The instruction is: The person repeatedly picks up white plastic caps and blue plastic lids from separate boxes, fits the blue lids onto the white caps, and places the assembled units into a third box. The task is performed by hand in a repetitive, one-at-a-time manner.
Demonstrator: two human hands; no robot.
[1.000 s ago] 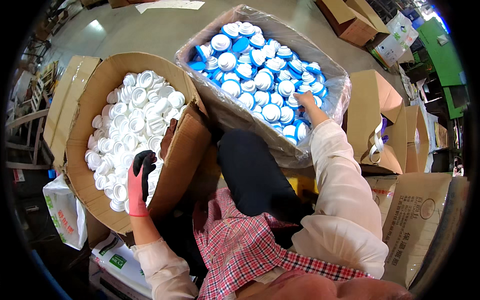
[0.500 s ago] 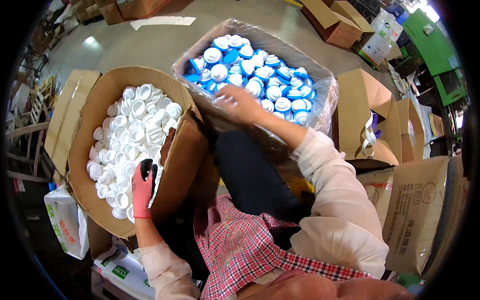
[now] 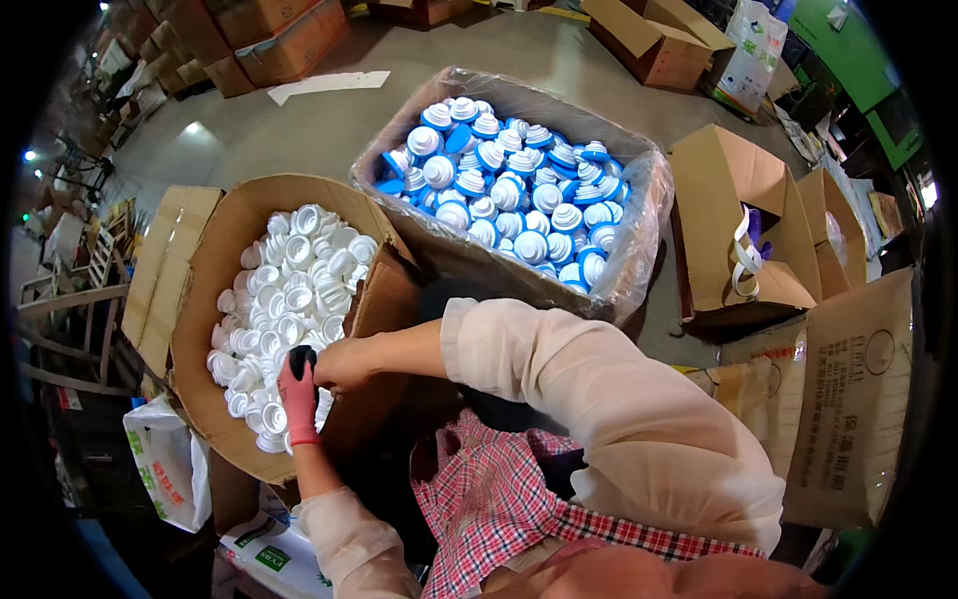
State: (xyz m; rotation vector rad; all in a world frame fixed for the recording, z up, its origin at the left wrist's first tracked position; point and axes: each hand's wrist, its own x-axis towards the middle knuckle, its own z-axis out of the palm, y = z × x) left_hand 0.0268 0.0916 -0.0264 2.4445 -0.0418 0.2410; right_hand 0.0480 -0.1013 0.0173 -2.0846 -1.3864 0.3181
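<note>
My left hand point(image 3: 298, 391), in a pink glove with black fingertips, is over the near right part of a cardboard box full of white plastic lids point(image 3: 287, 299). Its fingers are curled together, and what they hold, if anything, is hidden. Bare, my right hand point(image 3: 346, 364) reaches across the box's right wall and meets the left at the fingertips. Its fingers are closed too, with their tips out of sight. Beyond, to the right, a plastic-lined box holds many stepped white caps with blue rims point(image 3: 531, 245).
The lid box's cardboard wall point(image 3: 384, 299) rises just under my right wrist. An open carton point(image 3: 718, 230) with a white strap and something purple stands at the right. A white bag point(image 3: 165, 464) is at the left. More cartons point(image 3: 284, 45) stand at the back.
My right hand has moved from above the blue-rimmed caps, left and nearer, to my left hand. The view has shifted slightly, and the left hand stays over the white lids.
</note>
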